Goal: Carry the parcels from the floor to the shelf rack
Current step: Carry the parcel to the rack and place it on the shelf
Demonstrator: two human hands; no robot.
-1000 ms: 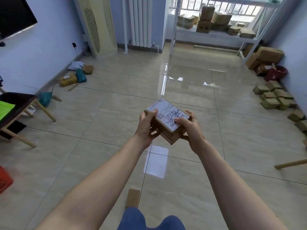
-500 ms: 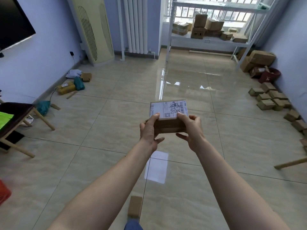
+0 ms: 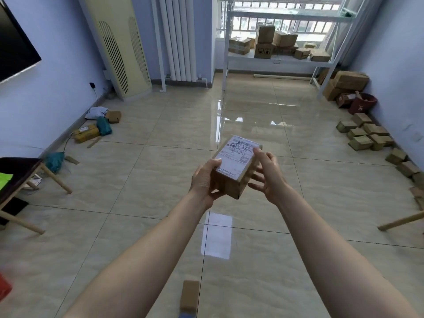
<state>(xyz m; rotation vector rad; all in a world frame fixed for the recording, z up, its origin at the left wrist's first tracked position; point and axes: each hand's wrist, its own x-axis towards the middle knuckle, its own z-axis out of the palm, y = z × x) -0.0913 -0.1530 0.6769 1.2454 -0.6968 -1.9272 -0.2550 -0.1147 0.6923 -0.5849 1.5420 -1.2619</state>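
Observation:
A small cardboard parcel (image 3: pixel 234 166) with a white shipping label on top is held in front of me at chest height. My left hand (image 3: pixel 204 180) grips its near left corner. My right hand (image 3: pixel 268 175) lies against its right side with the fingers spread, thumb on the top edge. The white metal shelf rack (image 3: pixel 280 59) stands at the far end of the room by the window and bears several cardboard boxes. Another small parcel (image 3: pixel 189 294) lies on the floor near my feet.
Several small boxes (image 3: pixel 364 134) line the right wall, with larger cartons (image 3: pixel 346 84) and a red bucket (image 3: pixel 362 103) beyond. Parcels and bags (image 3: pixel 96 127) lie along the left wall. A wooden-legged table (image 3: pixel 20 177) stands at left. A tall air conditioner (image 3: pixel 121 47) and radiator stand at the back.
The parcel has been turned so its long side points away from me. My right hand's fingers have loosened and spread. The view has tilted up, so the rack looks closer.

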